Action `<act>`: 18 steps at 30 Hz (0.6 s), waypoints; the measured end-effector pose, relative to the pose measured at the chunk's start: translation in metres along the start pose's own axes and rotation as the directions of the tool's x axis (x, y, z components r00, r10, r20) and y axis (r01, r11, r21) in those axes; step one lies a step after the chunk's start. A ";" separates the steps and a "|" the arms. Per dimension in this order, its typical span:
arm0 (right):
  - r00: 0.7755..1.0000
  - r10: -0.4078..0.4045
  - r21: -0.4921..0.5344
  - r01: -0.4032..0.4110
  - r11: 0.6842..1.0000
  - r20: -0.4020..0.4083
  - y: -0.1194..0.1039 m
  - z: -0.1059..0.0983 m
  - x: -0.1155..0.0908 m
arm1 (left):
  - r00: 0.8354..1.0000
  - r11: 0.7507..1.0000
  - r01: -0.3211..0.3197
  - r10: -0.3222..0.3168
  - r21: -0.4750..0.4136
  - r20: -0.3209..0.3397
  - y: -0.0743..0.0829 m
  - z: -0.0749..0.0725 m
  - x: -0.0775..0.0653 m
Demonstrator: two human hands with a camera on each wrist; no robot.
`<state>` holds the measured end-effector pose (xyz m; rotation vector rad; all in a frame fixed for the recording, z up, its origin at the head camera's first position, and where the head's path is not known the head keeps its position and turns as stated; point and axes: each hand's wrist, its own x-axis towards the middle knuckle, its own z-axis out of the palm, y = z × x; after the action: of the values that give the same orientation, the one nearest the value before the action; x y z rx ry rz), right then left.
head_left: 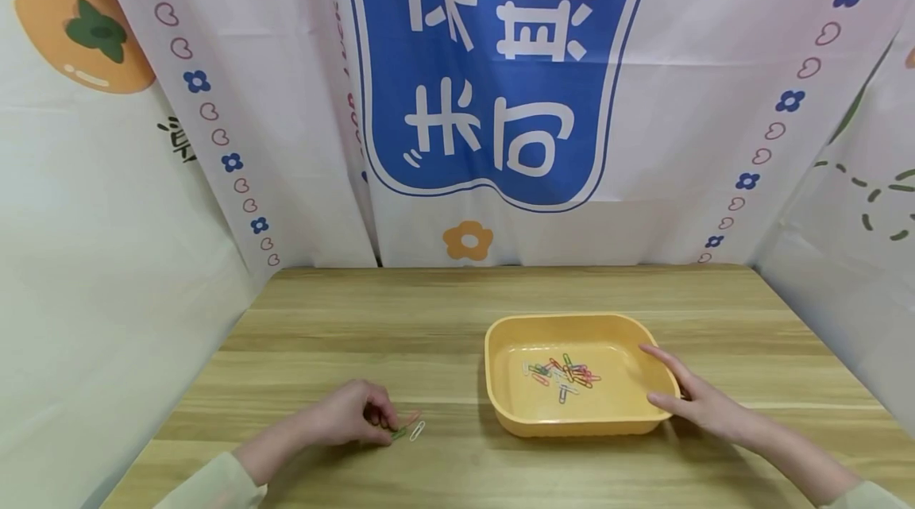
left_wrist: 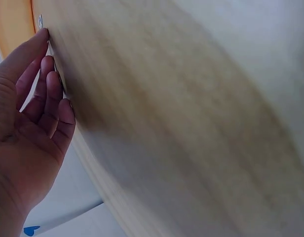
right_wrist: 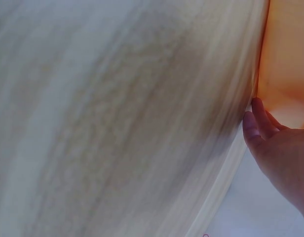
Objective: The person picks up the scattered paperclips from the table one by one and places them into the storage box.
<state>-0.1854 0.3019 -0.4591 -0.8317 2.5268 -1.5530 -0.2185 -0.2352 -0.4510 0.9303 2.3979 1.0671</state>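
Note:
My left hand (head_left: pixel 352 414) is low over the wooden table, fingers bent down and thumb tip right at a green paper clip (head_left: pixel 399 433). A gap shows between thumb and forefinger. Just beyond the fingertips lie a pink paper clip (head_left: pixel 411 418) and a white paper clip (head_left: pixel 418 431). On the right, a yellow plastic basin (head_left: pixel 572 428) holds a loose heap of coloured paper clips (head_left: pixel 569 374). My right hand (head_left: pixel 700 406) grips its right end, with thumb and forefinger over the rim and other fingers outside, against the wall in the right wrist view.
The wood-grain table (head_left: pixel 343 318) runs back to a printed white cloth (head_left: pixel 665 136) that hangs behind it. More cloth encloses the left and right sides. Between my left hand and the basin lies a stretch of tabletop.

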 end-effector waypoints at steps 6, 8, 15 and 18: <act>1.000 0.011 0.027 -0.011 1.000 0.008 0.001 0.001 0.000 | 0.999 0.999 -0.031 0.031 -0.013 0.004 -0.002 -0.001 0.002; 1.000 0.022 0.035 -0.022 0.999 0.004 0.001 0.001 0.000 | 1.000 1.000 -0.026 0.026 -0.008 0.007 -0.001 -0.001 0.003; 1.000 0.011 0.026 -0.011 1.000 0.005 0.000 0.001 0.000 | 1.000 1.000 0.002 -0.002 0.020 0.023 0.005 0.000 0.004; 1.000 0.011 0.022 -0.011 1.000 0.006 -0.001 0.000 0.000 | 1.000 0.999 0.002 -0.003 0.032 0.023 0.006 0.000 0.005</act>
<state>-0.1849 0.3014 -0.4588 -0.8169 2.5016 -1.5699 -0.2191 -0.2283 -0.4466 0.9453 2.4030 1.0144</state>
